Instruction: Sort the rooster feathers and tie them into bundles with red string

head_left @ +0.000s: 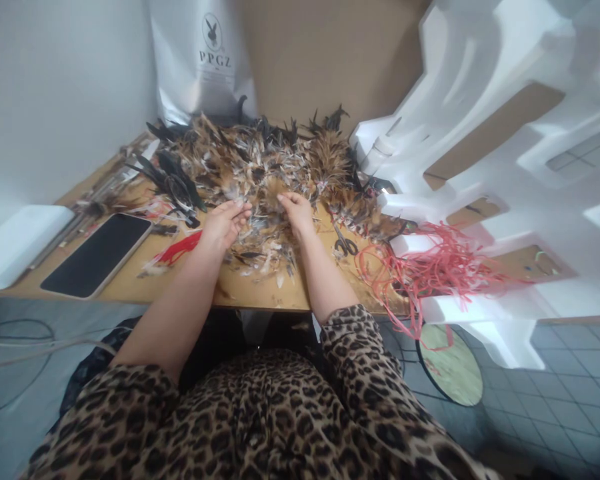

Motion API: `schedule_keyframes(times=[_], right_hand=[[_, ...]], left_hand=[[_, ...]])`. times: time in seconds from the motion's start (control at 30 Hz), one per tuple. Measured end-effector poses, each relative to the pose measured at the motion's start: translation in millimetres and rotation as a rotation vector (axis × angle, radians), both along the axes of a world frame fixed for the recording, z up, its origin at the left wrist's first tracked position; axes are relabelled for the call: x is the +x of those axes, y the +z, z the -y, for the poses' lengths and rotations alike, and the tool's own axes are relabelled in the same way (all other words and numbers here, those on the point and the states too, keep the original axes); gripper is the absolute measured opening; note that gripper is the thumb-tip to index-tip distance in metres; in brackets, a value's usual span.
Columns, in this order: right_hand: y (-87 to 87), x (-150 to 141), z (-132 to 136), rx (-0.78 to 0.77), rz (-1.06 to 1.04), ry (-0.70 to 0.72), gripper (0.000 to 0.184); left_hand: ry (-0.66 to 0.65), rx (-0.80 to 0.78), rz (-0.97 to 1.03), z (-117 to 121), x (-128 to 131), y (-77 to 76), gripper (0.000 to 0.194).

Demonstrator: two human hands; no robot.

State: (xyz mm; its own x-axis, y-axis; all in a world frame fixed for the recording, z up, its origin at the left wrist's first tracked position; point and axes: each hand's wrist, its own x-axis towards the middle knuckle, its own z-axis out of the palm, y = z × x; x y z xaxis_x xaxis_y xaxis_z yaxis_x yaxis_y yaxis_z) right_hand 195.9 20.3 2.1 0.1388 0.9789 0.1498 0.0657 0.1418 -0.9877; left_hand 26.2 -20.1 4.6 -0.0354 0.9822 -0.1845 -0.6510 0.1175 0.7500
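Both hands at the feather pile (250, 157)

Reaching forward with both forearms over the near edge of the worktop (130, 285). With the left hand (225, 223), curling fingers narrowly, palm turned inward; cannot tell if holding something. With the right hand (281, 198), pinching a brown feather (275, 189) by the pile, spread towards the far edge.

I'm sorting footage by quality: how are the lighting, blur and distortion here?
Head view: white panels at right look stretched and smeared; the silver bag carries a pale sheen; the phone screen looks dark, without strong glare; left hand and right hand look slightly soft; fine detail in the feathers merges.
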Motion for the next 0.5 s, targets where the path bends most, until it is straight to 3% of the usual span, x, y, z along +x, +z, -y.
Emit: schedule_keyframes(times=[0.07, 0.17, 0.33, 0.5], right_hand=[[1.9, 4, 0, -0.122, -0.267, 0.048, 0.016], [5.4, 9, 2, -0.204, -0.483, 0.126, 0.021], [11.8, 8, 7, -0.252, -0.612, 0.276, 0.022], [17.9, 4, 13, -0.261, -0.652, 0.297, 0.021]], left_hand=[[-0.026, -0.006, -0.017, 0, 1, 0.1, 0.005], [-0.059, -0.025, -0.041, 0, 2, -1.7, 0.005], [-0.116, 0.007, -0.077, 0, 3, -5.3, 0.008], [-0.186, 0.02, -0.138, 6, 6, -3.0, 0.009]])
